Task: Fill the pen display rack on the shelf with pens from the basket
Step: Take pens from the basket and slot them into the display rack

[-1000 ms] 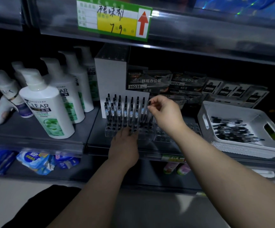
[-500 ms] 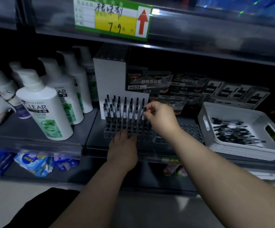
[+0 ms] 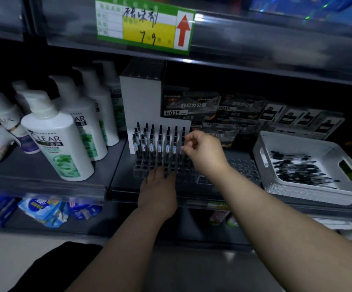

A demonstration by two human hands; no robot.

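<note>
Your right hand (image 3: 205, 153) is at the right end of the filled rows. Its fingers (image 3: 188, 138) are curled, with thumb and forefinger pressed together and pinching a pen (image 3: 183, 132) that stands upright in the last column of the pen display rack (image 3: 242, 167). The rack is a clear block of holes on the shelf (image 3: 122, 172). Its left part holds upright pens (image 3: 151, 142) in several rows before a white backing card (image 3: 141, 98), and the holes on its right side are bare. Your left hand (image 3: 158, 193) lies palm down at the rack's front edge with its fingers stretched forward onto the rack. Their tips are lost in the dark among the pen bases, so you cannot tell exactly how they lie. The basket (image 3: 259, 167), white and slotted, sits on the same shelf just right of the rack, with loose pens (image 3: 297, 170) heaped inside. White shampoo bottles (image 3: 57, 142) stand left of the rack, dark pen boxes (image 3: 192, 106) are stacked behind it, and a green and yellow price tag (image 3: 145, 26) hangs from the shelf above.
</note>
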